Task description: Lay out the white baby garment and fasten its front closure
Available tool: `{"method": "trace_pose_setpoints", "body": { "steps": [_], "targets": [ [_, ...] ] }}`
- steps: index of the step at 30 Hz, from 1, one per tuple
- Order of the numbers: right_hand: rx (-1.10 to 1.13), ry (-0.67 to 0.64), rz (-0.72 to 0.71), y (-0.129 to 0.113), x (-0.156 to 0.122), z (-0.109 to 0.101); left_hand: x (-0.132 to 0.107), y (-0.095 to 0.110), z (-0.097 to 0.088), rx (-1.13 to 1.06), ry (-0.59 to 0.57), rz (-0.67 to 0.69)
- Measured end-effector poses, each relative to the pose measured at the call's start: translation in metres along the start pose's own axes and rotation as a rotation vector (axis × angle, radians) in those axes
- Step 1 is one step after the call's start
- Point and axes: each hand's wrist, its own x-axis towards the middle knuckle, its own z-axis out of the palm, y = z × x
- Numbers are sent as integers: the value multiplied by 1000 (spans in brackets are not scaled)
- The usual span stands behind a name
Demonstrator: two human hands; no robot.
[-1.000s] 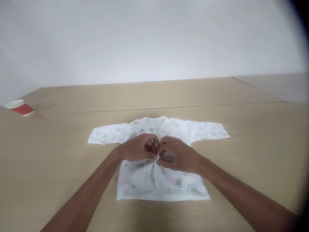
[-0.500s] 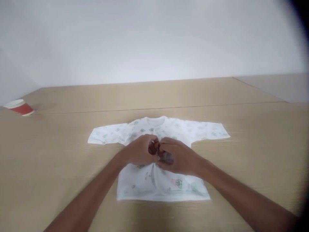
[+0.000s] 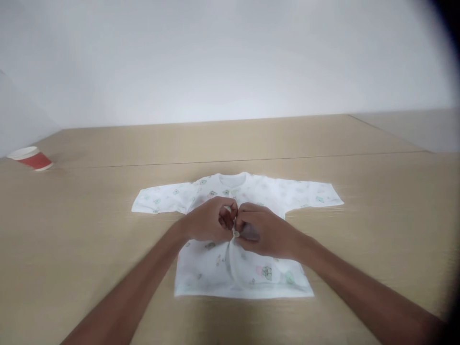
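Note:
A small white baby shirt (image 3: 247, 275) with a pale printed pattern lies flat on the wooden table (image 3: 377, 230), sleeves spread to both sides. My left hand (image 3: 208, 221) and my right hand (image 3: 264, 233) meet over the shirt's front opening at mid-chest. Both are closed in a pinch on the two front edges of the shirt, fingertips touching each other. A small round fastener shows between the fingertips. The fabric below the hands is gathered into a slight fold.
A red paper cup (image 3: 31, 158) with a white rim lies on its side at the far left of the table. A seam runs across the table behind the shirt. A plain white wall stands beyond the table.
The hands stay together at the shirt's front opening, with only small finger movements. The open flap below them has drawn closer together.

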Motion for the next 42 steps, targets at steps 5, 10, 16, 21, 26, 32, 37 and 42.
{"method": "trace_pose_setpoints", "body": {
  "steps": [5, 10, 16, 21, 26, 32, 37, 42],
  "targets": [
    [-53, -14, 8, 1, 0, 1, -1, 1, -2, -7, -24, -15],
    [-112, -60, -62, 1, -2, 0, 0, -1, -1, 71, 10, -23],
    [-121, -43, -97, 1, 1, -2, -1, -2, -2, 239, 22, 16],
    [-127, -40, -47, 1, 0, -3, 0, -4, -8, 261, -14, 111],
    [-107, -58, -41, 1, -1, -5, 2, -5, -9, 268, -11, 117],
    [-92, -41, -33, 4, 0, -2, 2, -5, -7, 324, 33, 120],
    [-111, -21, -8, 3, 0, 1, 3, -7, -8, 267, 12, 94],
    [-72, -39, -7, 5, -2, 0, 4, -6, -7, 275, 25, 105]
  ]
}}
